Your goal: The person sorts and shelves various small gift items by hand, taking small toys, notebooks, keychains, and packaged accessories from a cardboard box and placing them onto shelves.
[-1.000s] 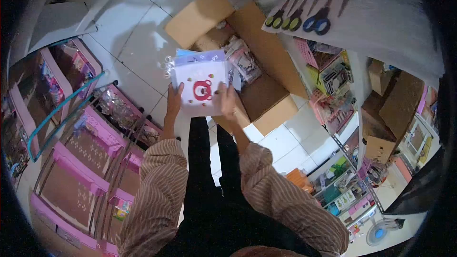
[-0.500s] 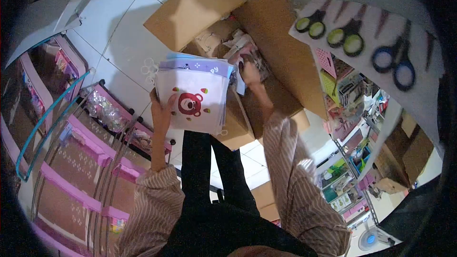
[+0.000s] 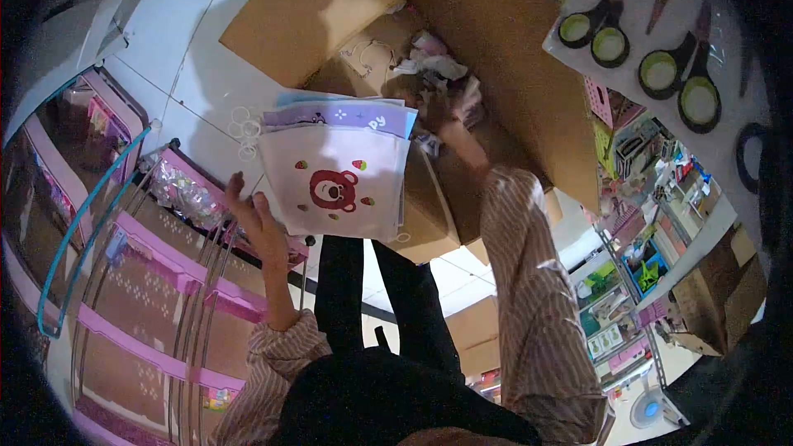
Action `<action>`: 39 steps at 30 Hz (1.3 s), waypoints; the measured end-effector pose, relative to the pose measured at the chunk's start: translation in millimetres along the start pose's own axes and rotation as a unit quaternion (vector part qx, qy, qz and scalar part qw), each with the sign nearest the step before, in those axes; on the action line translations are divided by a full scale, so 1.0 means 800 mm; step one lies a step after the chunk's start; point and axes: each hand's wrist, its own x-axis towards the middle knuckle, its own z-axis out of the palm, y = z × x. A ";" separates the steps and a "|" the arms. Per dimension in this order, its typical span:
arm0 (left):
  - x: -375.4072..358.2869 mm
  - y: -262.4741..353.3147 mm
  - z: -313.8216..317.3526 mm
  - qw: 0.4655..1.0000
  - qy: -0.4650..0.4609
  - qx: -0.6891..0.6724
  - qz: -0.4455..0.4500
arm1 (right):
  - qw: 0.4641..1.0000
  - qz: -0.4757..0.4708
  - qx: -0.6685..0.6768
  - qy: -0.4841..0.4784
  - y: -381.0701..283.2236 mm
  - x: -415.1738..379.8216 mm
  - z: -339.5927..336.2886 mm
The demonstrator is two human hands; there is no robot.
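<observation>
A stack of flat pouches (image 3: 330, 177), the top one pale with a red bear face, lies on the near left side of an open cardboard box (image 3: 516, 74). Just left of the stack, my left hand (image 3: 258, 219) is raised with its fingers apart, holding nothing. Inside the box, my right hand (image 3: 456, 134) reaches among crumpled paper and plastic (image 3: 438, 74); its fingers are hidden there, so what they hold cannot be made out. Clear rings (image 3: 245, 125) show at the stack's left edge.
Pink-edged rack shelves (image 3: 157, 256) stand at the left. Packaged scissors (image 3: 661, 70) hang at the upper right. Shelves with small goods (image 3: 611, 281) and another cardboard box (image 3: 714, 297) are at the right. White floor tiles (image 3: 153, 41) show at the upper left.
My left hand has let go of the stack's left edge and moved left, its fingers spreading. My right hand has moved slightly within the box, and the crumpled paper has shifted. The view has shifted.
</observation>
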 end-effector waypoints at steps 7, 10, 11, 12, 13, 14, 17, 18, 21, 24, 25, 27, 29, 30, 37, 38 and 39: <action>0.004 0.060 0.007 0.983 0.044 0.086 0.155 | 0.989 0.051 -0.142 -0.008 0.013 -0.097 0.042; 0.006 0.060 0.011 0.976 0.030 0.105 0.187 | 0.990 0.099 -0.090 -0.043 0.019 -0.087 0.077; 0.006 0.059 0.013 0.982 0.023 0.103 0.159 | 0.990 0.087 -0.106 -0.039 0.016 -0.086 0.072; 0.006 0.057 0.014 0.986 0.017 0.102 0.131 | 0.989 0.076 -0.122 -0.036 0.011 -0.086 0.068; 0.006 0.055 0.013 0.986 0.013 0.101 0.133 | 0.989 0.079 -0.120 -0.038 0.006 -0.084 0.075; 0.005 0.052 0.012 0.991 0.019 0.082 0.108 | 0.985 0.092 -0.144 -0.024 0.001 -0.080 0.085; 0.004 0.036 0.010 0.996 0.016 0.054 0.063 | 0.983 0.111 -0.147 -0.013 -0.002 -0.117 0.094; 0.004 0.033 0.011 0.998 0.011 0.044 0.044 | 0.985 0.117 -0.129 -0.014 0.005 -0.111 0.091; 0.006 0.031 0.015 0.992 -0.012 0.119 0.034 | 0.989 0.131 -0.075 -0.012 0.025 -0.076 0.070; 0.006 0.031 0.020 0.994 -0.035 0.105 -0.014 | 0.989 0.144 -0.022 -0.011 0.022 -0.005 0.036; 0.005 0.030 0.022 0.994 -0.036 0.107 -0.015 | 0.989 0.147 -0.004 -0.011 0.069 -0.140 0.071; 0.005 0.025 0.025 0.995 -0.052 0.076 -0.025 | 0.988 0.153 0.031 -0.009 0.004 0.057 0.003; 0.006 0.021 0.029 0.995 -0.056 0.075 -0.036 | 0.987 0.154 0.047 -0.008 0.004 0.070 0.012; 0.006 0.018 0.030 0.994 -0.062 0.074 -0.046 | 0.988 0.100 -0.067 0.096 0.003 0.076 0.018; 0.008 0.023 0.037 0.995 -0.056 0.061 -0.060 | 0.964 0.032 0.262 0.015 0.005 0.087 0.047; 0.008 0.026 0.038 0.995 -0.058 0.057 -0.062 | 0.967 0.041 0.172 -0.182 0.004 0.079 0.019; 0.009 0.028 0.038 0.995 -0.059 0.052 -0.063 | 0.925 0.048 0.073 -0.371 0.001 0.071 -0.002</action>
